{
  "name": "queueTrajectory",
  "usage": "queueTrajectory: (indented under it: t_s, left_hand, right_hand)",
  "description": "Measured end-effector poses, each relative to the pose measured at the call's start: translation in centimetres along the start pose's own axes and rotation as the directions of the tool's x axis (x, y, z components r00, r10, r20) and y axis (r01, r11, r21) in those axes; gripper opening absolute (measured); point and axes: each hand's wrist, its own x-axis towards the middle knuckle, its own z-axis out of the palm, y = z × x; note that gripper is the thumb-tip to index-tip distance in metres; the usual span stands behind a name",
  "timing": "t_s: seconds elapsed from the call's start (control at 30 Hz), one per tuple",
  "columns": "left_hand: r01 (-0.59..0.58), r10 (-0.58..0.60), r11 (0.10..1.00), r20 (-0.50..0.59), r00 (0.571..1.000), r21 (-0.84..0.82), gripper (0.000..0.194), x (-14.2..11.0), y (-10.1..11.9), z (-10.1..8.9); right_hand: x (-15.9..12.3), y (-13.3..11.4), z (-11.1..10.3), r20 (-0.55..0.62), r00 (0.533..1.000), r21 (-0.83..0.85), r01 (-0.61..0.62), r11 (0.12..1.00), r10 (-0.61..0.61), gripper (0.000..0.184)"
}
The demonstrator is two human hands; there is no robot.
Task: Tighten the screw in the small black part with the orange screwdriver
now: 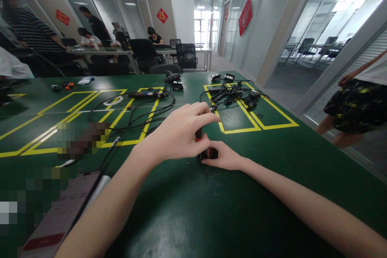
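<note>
My left hand point(181, 131) reaches over the green table with its fingers curled from above round a small black-and-red piece point(198, 139), mostly covered by the fingers. Close against it on the right, my right hand point(225, 156) lies low at the tabletop. Its thumb and fingers pinch a small black part point(203, 156), directly under the red portion. Whether the two pieces are joined, and their exact kind, cannot be made out.
Yellow tape frames point(242, 130) mark the green table point(187, 209). A heap of black cables and parts point(229, 94) lies ahead on the right. A cabled tool point(145, 94), a white tape ring point(113, 101) and a power drill point(171, 76) lie further left. A person point(359, 100) stands at right.
</note>
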Motion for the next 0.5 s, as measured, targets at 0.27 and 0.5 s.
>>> queueTrajectory:
  t_s: [0.27,0.5]
  left_hand:
    - [0.027,-0.027,1.000,0.012,1.000,-0.001,0.042,-0.03,0.01,-0.06]
    - [0.032,-0.032,0.999,0.005,0.999,-0.017,0.040,0.00,-0.04,0.11]
  right_hand:
    - [0.07,-0.05,-0.03,0.007,1.000,0.007,-0.003,1.000,0.003,0.030]
    - [0.05,-0.20,-0.09,0.017,1.000,-0.002,-0.007,1.000,0.007,0.033]
